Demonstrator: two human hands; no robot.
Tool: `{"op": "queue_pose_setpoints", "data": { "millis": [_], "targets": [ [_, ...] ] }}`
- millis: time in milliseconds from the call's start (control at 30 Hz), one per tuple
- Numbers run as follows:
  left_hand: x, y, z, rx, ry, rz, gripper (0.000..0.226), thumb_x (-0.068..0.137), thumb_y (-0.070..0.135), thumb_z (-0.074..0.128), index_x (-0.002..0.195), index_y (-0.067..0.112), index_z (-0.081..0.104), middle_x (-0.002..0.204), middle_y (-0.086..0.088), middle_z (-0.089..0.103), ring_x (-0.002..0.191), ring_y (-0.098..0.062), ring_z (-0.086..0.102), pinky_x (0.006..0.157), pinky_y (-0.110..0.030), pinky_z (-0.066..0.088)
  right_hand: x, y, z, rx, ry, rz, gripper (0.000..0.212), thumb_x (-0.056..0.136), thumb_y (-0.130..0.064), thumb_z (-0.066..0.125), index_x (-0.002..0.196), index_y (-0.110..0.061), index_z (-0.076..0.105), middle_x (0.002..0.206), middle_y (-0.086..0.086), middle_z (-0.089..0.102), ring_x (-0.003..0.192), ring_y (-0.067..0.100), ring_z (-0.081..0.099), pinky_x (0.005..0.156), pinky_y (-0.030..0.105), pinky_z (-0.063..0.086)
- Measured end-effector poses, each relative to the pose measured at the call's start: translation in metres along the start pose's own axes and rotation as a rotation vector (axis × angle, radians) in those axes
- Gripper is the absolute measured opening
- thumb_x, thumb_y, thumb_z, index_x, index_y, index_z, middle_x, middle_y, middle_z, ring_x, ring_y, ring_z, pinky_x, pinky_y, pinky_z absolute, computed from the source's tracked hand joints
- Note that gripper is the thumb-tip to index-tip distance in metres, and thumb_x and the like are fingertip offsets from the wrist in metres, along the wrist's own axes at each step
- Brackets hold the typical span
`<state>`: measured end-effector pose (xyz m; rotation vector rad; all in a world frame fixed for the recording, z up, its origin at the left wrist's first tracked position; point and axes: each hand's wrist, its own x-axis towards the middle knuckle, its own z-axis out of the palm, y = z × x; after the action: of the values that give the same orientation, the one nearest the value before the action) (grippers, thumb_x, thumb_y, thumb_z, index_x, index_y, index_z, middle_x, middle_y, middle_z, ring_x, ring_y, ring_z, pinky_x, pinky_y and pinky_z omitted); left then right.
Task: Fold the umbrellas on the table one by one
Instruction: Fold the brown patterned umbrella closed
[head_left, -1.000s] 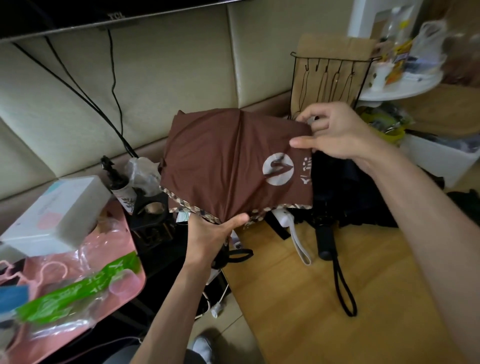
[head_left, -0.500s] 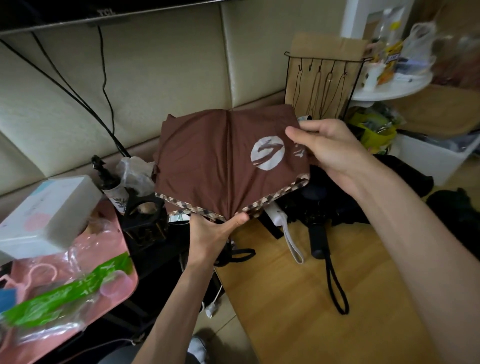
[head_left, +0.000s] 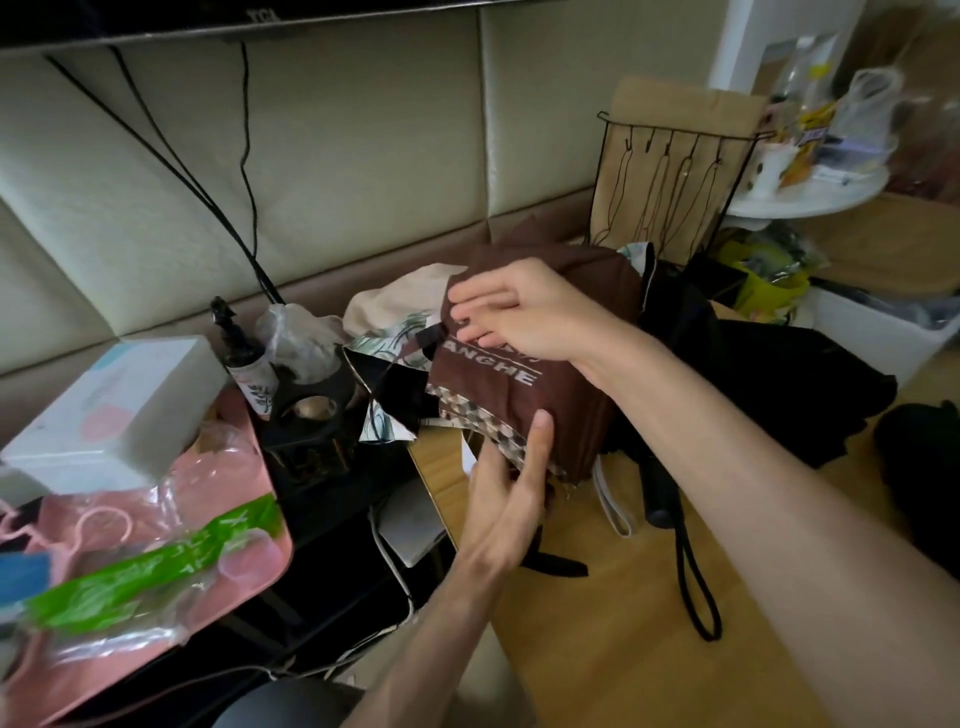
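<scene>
1. The right grip (head_left: 524, 312) lies flat with fingers straight, pressing on the brown umbrella (head_left: 524, 387). Its matte woven canopy is bunched into a thick roll over the far left edge of the pale wooden desk (head_left: 597, 675).
2. Below it, the left grip (head_left: 506, 483) holds the roll's lower end, thumb up against the brown cloth and fingers tucked under the hem.
3. White block lettering shows just under the right grip's fingers (head_left: 478, 301). A beige-and-brown checked band (head_left: 467, 410) edges the hem right above the left grip.
4. To the right of the left grip lies a black umbrella (head_left: 769, 374). Its smooth cylindrical handle (head_left: 655, 488) and cord loop (head_left: 698, 597) rest on the desk, and its crumpled canopy spreads beyond the right forearm. A flat white strap (head_left: 613, 506) hangs between handle and left grip.
5. Left of the right grip lies crumpled cream fabric with a leaf print (head_left: 395, 322).
6. Far left of both grips, a round-cornered pink tray (head_left: 262, 551) holds crinkled clear plastic packets (head_left: 130, 582) crossed by a green band. A white rectangular box (head_left: 114, 400) sits at its far edge.
7. Between tray and left grip stands a black holder (head_left: 311, 421) with round wells, and a dark pump bottle (head_left: 241, 353) just behind it.
8. Beyond the right grip, a black wire rack (head_left: 675, 171) with hooks stands before brown cardboard (head_left: 675, 104).
</scene>
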<state>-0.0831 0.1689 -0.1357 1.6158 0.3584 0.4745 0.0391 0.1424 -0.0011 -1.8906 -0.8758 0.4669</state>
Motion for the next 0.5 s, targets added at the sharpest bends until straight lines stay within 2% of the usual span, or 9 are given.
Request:
{"op": "queue_pose_setpoints", "data": {
  "millis": [100,167,233,300,333,400,500],
  "targets": [
    [0.001,-0.003,0.002,-0.043,0.006,-0.044,0.055,0.097,0.073,0.052,0.145,0.046,0.05,0.143,0.024,0.06,0.134,0.0,0.054,0.094,-0.009,0.05,-0.001,0.001,-0.01,0.083,0.124,-0.123,0.032,0.1,0.013,0.056,0.125,0.002,0.072,0.113,0.016,0.077,0.097,0.022,0.078,0.083,0.024,0.062],
    [0.003,-0.004,0.001,-0.05,0.03,-0.035,0.054,0.093,0.078,0.053,0.14,0.051,0.048,0.143,0.026,0.059,0.135,0.001,0.053,0.107,-0.023,0.05,0.0,0.003,-0.021,0.06,0.31,-0.269,0.023,0.097,0.006,0.067,0.114,-0.004,0.077,0.104,0.01,0.079,0.09,0.014,0.076,0.079,0.022,0.06],
    [0.003,-0.003,-0.002,-0.043,0.049,-0.018,0.061,0.089,0.083,0.051,0.141,0.051,0.049,0.142,0.029,0.059,0.134,0.004,0.053,0.117,-0.039,0.045,0.004,0.008,-0.034,-0.252,0.479,-0.337,0.023,0.092,-0.019,0.078,0.115,-0.022,0.078,0.106,-0.003,0.075,0.1,0.01,0.067,0.089,0.023,0.05],
    [0.004,-0.006,-0.005,0.006,0.06,-0.009,0.059,0.088,0.086,0.048,0.133,0.049,0.055,0.134,0.03,0.062,0.127,0.005,0.056,0.115,-0.04,0.046,0.005,0.011,-0.04,-0.595,0.474,-0.267,0.037,0.087,-0.044,0.08,0.122,-0.033,0.073,0.117,-0.004,0.066,0.118,0.02,0.054,0.103,0.037,0.039],
    [0.004,-0.005,-0.005,0.042,0.068,-0.003,0.052,0.086,0.088,0.047,0.12,0.05,0.057,0.123,0.031,0.064,0.118,0.006,0.058,0.111,-0.039,0.049,0.006,0.012,-0.041,-0.668,0.443,-0.212,0.04,0.086,-0.05,0.08,0.122,-0.034,0.073,0.118,-0.003,0.064,0.122,0.023,0.052,0.106,0.039,0.034],
    [0.001,-0.003,-0.004,0.099,0.086,0.008,0.048,0.083,0.09,0.045,0.1,0.046,0.056,0.103,0.031,0.067,0.099,0.005,0.062,0.102,-0.039,0.054,0.009,0.012,-0.04,-0.623,0.435,-0.182,0.033,0.086,-0.051,0.081,0.113,-0.034,0.076,0.111,-0.004,0.064,0.119,0.023,0.058,0.104,0.039,0.035],
    [-0.003,-0.002,-0.002,0.136,0.122,0.018,0.06,0.083,0.086,0.046,0.108,0.033,0.06,0.102,0.026,0.067,0.094,0.003,0.064,0.098,-0.041,0.055,0.016,0.01,-0.04,-0.501,0.492,-0.16,0.021,0.084,-0.046,0.084,0.099,-0.033,0.078,0.106,-0.008,0.072,0.111,0.019,0.066,0.088,0.028,0.042]
  ]
}}
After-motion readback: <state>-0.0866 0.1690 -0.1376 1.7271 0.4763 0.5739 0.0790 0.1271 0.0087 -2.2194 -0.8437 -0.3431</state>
